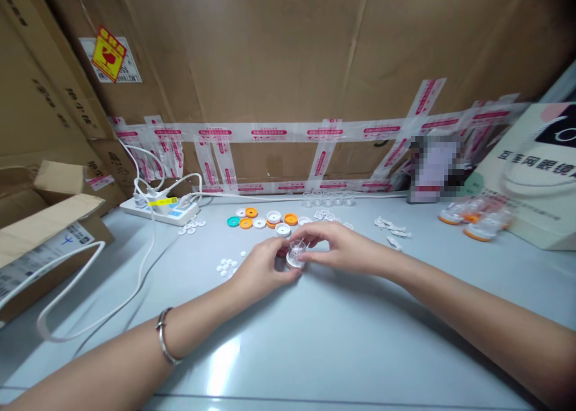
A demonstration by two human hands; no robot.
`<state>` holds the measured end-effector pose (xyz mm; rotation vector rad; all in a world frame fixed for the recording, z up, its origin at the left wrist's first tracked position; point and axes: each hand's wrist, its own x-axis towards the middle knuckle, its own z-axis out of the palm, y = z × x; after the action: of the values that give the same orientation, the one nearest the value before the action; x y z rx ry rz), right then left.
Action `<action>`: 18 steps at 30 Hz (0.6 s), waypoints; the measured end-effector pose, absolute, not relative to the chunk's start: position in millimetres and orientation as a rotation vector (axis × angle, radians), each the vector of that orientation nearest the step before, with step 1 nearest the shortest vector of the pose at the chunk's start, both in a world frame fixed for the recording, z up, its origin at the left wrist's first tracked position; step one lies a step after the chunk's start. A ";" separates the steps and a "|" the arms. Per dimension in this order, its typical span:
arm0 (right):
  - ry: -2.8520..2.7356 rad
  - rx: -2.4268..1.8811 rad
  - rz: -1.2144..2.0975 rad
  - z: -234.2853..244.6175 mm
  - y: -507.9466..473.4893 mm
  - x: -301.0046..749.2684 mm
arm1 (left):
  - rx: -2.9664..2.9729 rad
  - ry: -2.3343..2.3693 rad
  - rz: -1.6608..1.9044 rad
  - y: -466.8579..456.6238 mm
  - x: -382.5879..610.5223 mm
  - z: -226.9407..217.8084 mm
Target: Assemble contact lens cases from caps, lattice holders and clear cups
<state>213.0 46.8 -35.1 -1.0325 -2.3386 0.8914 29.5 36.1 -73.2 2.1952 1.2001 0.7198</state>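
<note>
Both my hands meet over the middle of the pale table [315, 339]. Between them is a small clear plastic cup [296, 254] with a white base. My left hand [261, 270], with a metal bracelet on its wrist, pinches the cup from the left. My right hand [335, 246] closes its fingers on the cup from the right and above. Just behind the hands lie several round caps [270, 219] in orange, white and teal. Small white discs [226, 266] are scattered left of my left hand.
A white power strip [164, 210] with cables lies at the back left, and a white cord loops toward an open cardboard box [40, 237]. Clear cups [326, 198] line the cardboard wall. Finished clear cups with orange bases [477, 222] lie before a white bag [535, 177].
</note>
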 end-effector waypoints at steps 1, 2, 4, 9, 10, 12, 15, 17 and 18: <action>-2.316 -1.039 0.925 -36.4 47.0 213.1 | 2.202 1.221 0.714 35.9 29.0 -73.5; -2.292 -1.047 0.966 -38.1 47.1 213.3 | 2.205 1.243 0.706 35.7 28.5 -73.8; -2.235 -1.064 1.039 -42.2 47.1 213.9 | 2.205 1.273 0.691 35.2 27.4 -74.1; -2.116 -1.062 1.168 -48.8 47.2 215.0 | 2.152 1.296 0.737 34.9 27.9 -74.0; -2.087 -1.053 1.189 -47.1 47.4 215.4 | 2.103 1.294 0.774 34.7 28.7 -73.2; -2.011 -1.040 1.197 -39.6 47.7 216.4 | 1.943 1.229 0.878 33.4 30.9 -69.9; -1.921 -1.008 1.176 -20.9 46.4 217.3 | 1.577 1.004 1.036 28.2 34.3 -61.0; -1.906 -0.974 1.168 -7.7 43.9 216.1 | 1.369 0.895 1.108 23.1 35.5 -54.1; -1.900 -0.961 1.166 -1.7 42.3 214.8 | 1.303 0.869 1.141 20.5 35.5 -50.9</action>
<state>214.8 42.3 -1.7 -0.9612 -1.8997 1.1664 35.5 20.5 -50.9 1.3032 0.8691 1.1411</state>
